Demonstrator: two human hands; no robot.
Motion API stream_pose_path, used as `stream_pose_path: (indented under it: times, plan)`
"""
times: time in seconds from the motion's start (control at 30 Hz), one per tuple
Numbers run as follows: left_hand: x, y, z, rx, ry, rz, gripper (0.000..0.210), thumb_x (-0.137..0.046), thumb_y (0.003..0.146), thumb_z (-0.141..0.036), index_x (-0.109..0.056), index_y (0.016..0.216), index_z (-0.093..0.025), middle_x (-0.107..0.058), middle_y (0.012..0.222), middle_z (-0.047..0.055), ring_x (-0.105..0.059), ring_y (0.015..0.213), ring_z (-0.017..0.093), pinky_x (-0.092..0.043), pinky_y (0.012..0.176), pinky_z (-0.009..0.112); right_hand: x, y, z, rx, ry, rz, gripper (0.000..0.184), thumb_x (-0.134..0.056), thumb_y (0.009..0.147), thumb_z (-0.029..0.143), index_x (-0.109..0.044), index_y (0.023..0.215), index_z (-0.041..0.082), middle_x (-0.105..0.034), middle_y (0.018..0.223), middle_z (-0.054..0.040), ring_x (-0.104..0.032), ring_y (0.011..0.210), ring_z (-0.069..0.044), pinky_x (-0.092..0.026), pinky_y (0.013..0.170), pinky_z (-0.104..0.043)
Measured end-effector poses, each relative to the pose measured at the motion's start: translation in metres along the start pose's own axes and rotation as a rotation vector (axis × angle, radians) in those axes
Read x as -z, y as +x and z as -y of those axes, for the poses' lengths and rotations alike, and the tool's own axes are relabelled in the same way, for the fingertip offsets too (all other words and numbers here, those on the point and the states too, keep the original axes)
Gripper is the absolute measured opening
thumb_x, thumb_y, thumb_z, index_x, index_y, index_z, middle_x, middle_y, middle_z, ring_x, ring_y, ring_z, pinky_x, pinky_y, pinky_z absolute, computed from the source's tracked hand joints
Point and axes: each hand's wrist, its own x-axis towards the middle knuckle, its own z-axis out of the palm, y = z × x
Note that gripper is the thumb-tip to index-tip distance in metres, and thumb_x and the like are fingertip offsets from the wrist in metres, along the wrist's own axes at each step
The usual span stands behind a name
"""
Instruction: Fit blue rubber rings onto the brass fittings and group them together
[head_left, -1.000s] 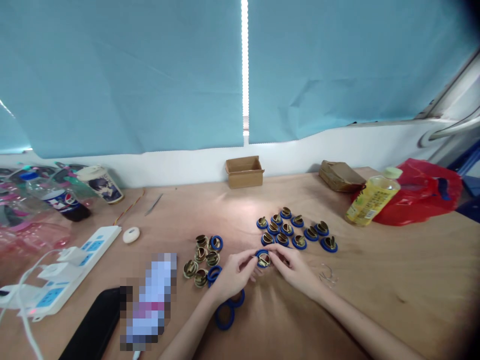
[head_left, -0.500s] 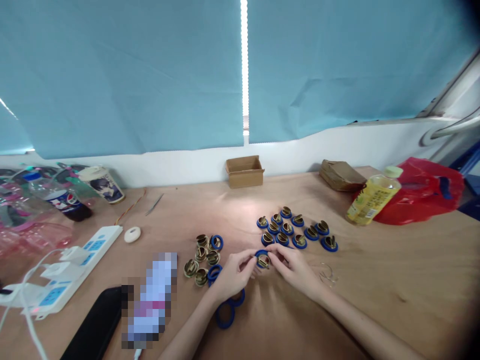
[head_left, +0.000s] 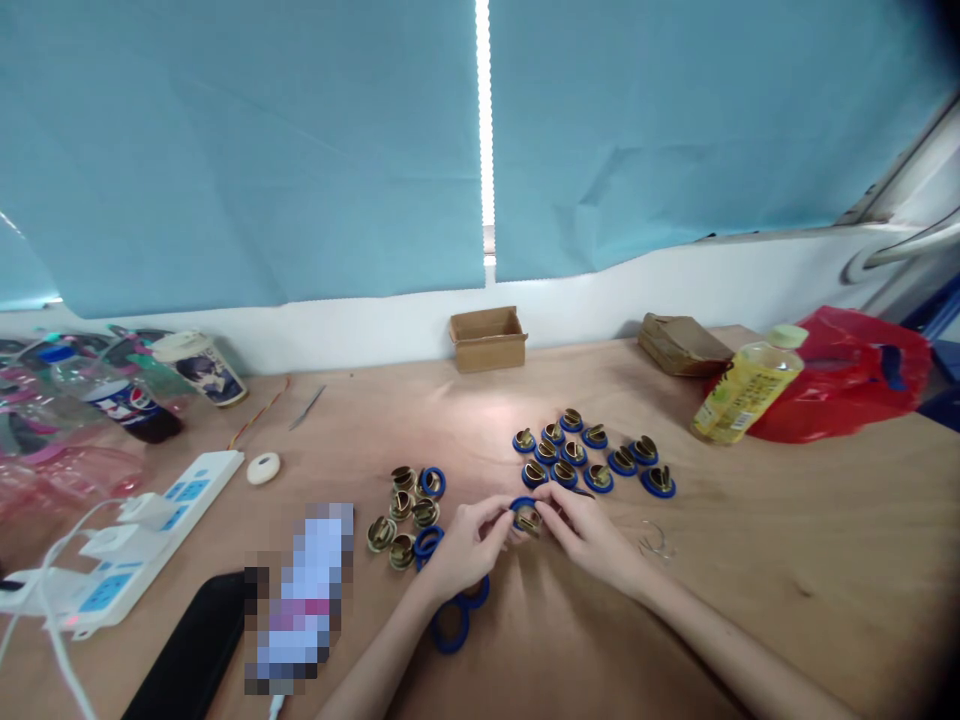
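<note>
My left hand (head_left: 469, 545) and my right hand (head_left: 581, 525) meet over the table. Between their fingertips is a blue ring (head_left: 524, 503) with a round brass-coloured metal piece (head_left: 529, 522) set against it; whether the piece sits fully inside the ring I cannot tell. Left of my hands lie several loose brass-coloured pieces (head_left: 426, 513) and plain blue rings (head_left: 451, 628), some partly hidden by my left wrist. Beyond my right hand stand several brass pieces fitted with blue rings (head_left: 574, 452). Thin wire loops (head_left: 657, 540) rest beside my right forearm.
A small open cardboard box (head_left: 490, 350) stands by the wall. To the right are a yellow-labelled bottle (head_left: 750, 390), a red plastic bag (head_left: 855, 385) and a brown packet (head_left: 682, 345). A power strip (head_left: 161, 530), phone (head_left: 304, 590), black case (head_left: 199, 650) and cola bottle (head_left: 131, 405) are left.
The brass-coloured piece has tilted slightly against the blue ring between my fingers. Both hands stay almost in the same place, and the view has shifted slightly.
</note>
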Motion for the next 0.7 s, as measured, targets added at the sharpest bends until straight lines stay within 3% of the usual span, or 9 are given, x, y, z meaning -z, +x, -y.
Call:
stream_pose_path:
  times: [0.2, 0.43, 0.57, 0.7]
  plan:
    - [-0.002, -0.0014, -0.0057, -0.011, 0.011, 0.027, 0.029, -0.045, 0.096, -0.03, -0.066, 0.115, -0.02, -0.071, 0.085, 0.005, -0.066, 0.078, 0.019, -0.052, 0.068, 0.026, -0.0058, -0.0025, -0.0092, 0.104, -0.086, -0.058, 0.015, -0.034, 0.097, 0.017, -0.045, 0.087, 0.021, -0.053, 0.073, -0.0001, -0.051, 0.065, -0.015, -0.039, 0.061, -0.025]
    - [-0.0033, 0.0009, -0.005, 0.001, -0.042, -0.034, 0.029, -0.046, 0.096, -0.033, -0.065, 0.113, -0.02, -0.07, 0.087, 0.005, -0.065, 0.078, 0.018, -0.053, 0.065, 0.025, -0.0035, -0.0016, -0.0049, 0.129, -0.032, -0.132, 0.014, -0.038, 0.096, 0.016, -0.05, 0.091, 0.02, -0.056, 0.076, -0.0012, -0.054, 0.066, -0.015, -0.043, 0.062, -0.025]
    - [-0.003, 0.0026, -0.0007, 0.018, -0.119, -0.073, 0.027, -0.047, 0.095, -0.034, -0.064, 0.109, -0.019, -0.067, 0.095, 0.005, -0.063, 0.077, 0.017, -0.054, 0.062, 0.024, -0.0056, -0.0019, -0.0034, 0.168, 0.013, -0.137, 0.014, -0.04, 0.095, 0.016, -0.053, 0.098, 0.021, -0.059, 0.088, -0.0045, -0.059, 0.077, -0.017, -0.048, 0.069, -0.028]
    - [-0.0034, 0.003, 0.0006, -0.001, -0.146, -0.103, 0.023, -0.058, 0.089, -0.029, -0.06, 0.11, -0.019, -0.065, 0.103, 0.005, -0.063, 0.084, 0.017, -0.054, 0.072, 0.026, -0.0079, -0.0017, -0.0051, 0.236, 0.018, -0.145, 0.013, -0.045, 0.093, 0.016, -0.055, 0.097, 0.022, -0.058, 0.105, -0.0084, -0.061, 0.094, -0.019, -0.052, 0.08, -0.031]
